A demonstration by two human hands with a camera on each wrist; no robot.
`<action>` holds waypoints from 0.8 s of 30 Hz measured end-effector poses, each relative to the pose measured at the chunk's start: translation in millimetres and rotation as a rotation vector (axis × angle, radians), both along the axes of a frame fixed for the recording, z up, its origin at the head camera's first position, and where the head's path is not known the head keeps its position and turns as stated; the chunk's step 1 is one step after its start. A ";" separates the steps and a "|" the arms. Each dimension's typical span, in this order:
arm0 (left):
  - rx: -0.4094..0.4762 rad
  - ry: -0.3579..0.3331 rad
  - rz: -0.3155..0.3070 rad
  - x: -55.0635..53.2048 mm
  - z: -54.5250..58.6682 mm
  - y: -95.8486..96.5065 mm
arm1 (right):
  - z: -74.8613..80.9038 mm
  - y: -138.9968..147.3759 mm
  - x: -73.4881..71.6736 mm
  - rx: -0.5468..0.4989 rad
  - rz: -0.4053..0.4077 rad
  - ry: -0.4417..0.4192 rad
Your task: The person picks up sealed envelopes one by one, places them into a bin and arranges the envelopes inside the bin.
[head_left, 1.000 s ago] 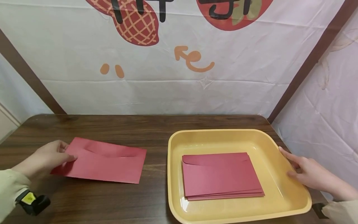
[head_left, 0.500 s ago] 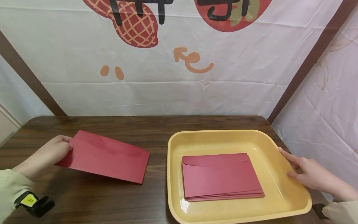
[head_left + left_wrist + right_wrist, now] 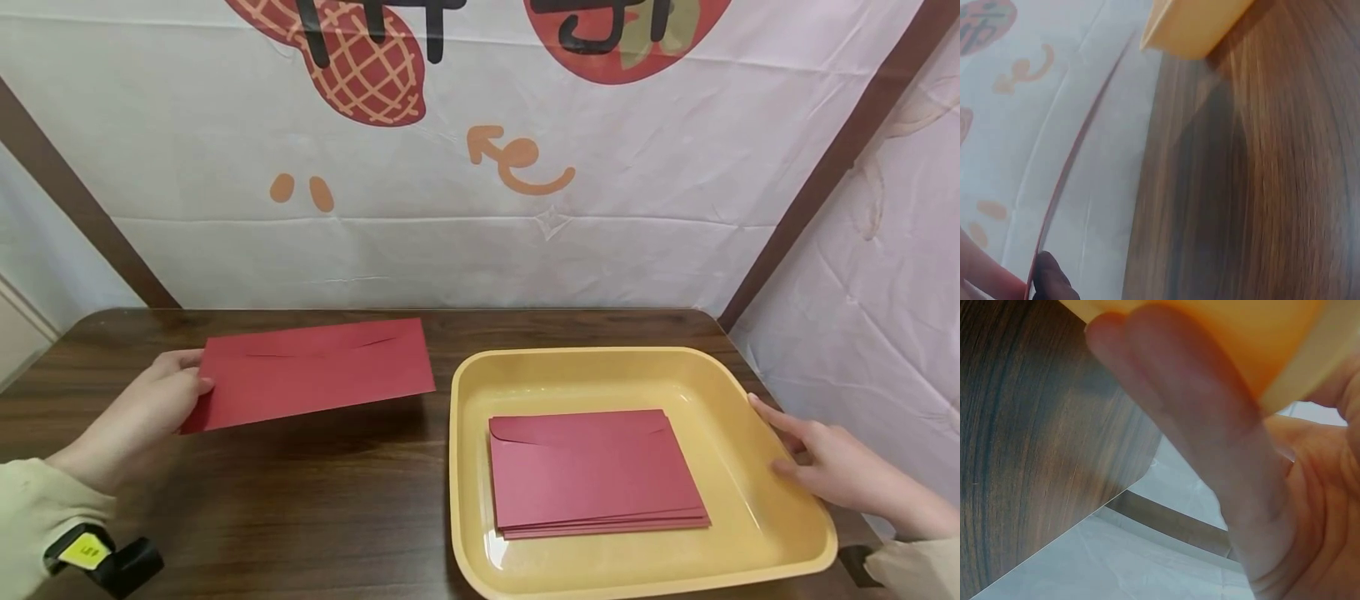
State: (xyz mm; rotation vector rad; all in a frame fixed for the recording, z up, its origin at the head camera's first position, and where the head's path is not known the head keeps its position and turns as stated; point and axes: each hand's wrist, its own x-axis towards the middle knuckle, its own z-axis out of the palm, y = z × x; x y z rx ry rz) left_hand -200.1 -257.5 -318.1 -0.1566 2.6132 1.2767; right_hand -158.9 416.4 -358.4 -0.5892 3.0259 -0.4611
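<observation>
My left hand [image 3: 150,408] pinches a red envelope [image 3: 318,379] by its left end, thumb in front. The envelope hangs above the table, its right end raised, flap side facing me. The left wrist view catches the envelope [image 3: 1069,162] edge-on between thumb and fingers. On the right, my right hand [image 3: 836,467] grips the rim of a yellow tray [image 3: 738,467], with the thumb at the inner side and fingers along the outer wall. Inside the tray lies a stack of red envelopes [image 3: 592,471], slightly fanned at the front edge.
Both hands work over a dark wood-grain table [image 3: 300,533]. A white printed cloth [image 3: 420,250] hangs behind its far edge, and another pale cloth [image 3: 877,333] hangs at the right. A black strap with a yellow label [image 3: 84,550] sits on the left wrist.
The left hand has lifted the envelope off the table and moved it slightly right and away from me, tipping its right end upward. The right hand and tray have stayed put.
</observation>
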 end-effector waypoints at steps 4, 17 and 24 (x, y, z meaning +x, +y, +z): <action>0.055 0.015 -0.042 2.0 -1.4 11.2 | 0.0 0.2 -0.1 0.006 0.001 -0.004; 0.231 0.060 -0.257 12.0 -9.4 56.5 | -2.3 1.8 0.6 -0.007 0.019 0.029; 0.362 0.026 -0.307 21.1 -7.7 91.8 | -2.3 1.5 0.1 -0.009 0.020 0.036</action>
